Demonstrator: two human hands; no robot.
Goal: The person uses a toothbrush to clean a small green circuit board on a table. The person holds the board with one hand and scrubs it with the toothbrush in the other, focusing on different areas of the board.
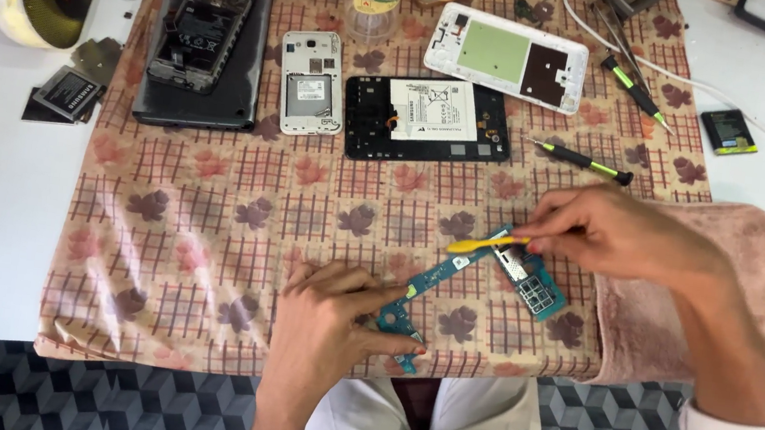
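1. Left hand (331, 321) sits nearest, at the front edge of the table, fingers pressed flat on the lower end of the circuit board (477, 277), pinning it to the cloth (206, 223).
2. Right hand (628, 237) comes in from the right edge, pinching a yellow pry tool (486, 245), its tip over the board's upper part.
3. Board lies slantwise on the cloth near the front edge, right of centre, bare of any casing; its metal shield (530, 280) is at the right end.
4. Step in hand, by my reading: working at a part on the loose board, prying or lifting something near the shield while the other hand holds it steady.
5. Next move calls for a light, shallow touch with the tip and firm holding at the near end, or the thin board may flex or skid.
6. Further back, mid-cloth: a black phone frame (428, 120) with a white-labelled battery, a small white phone back (311, 82), and a white open phone (507, 55) beyond.
7. At the far left corner of the cloth, a dark tablet (203, 52) carries a stripped phone.
8. Two green-handled screwdrivers (584, 160) lie toward the right edge, untouched.
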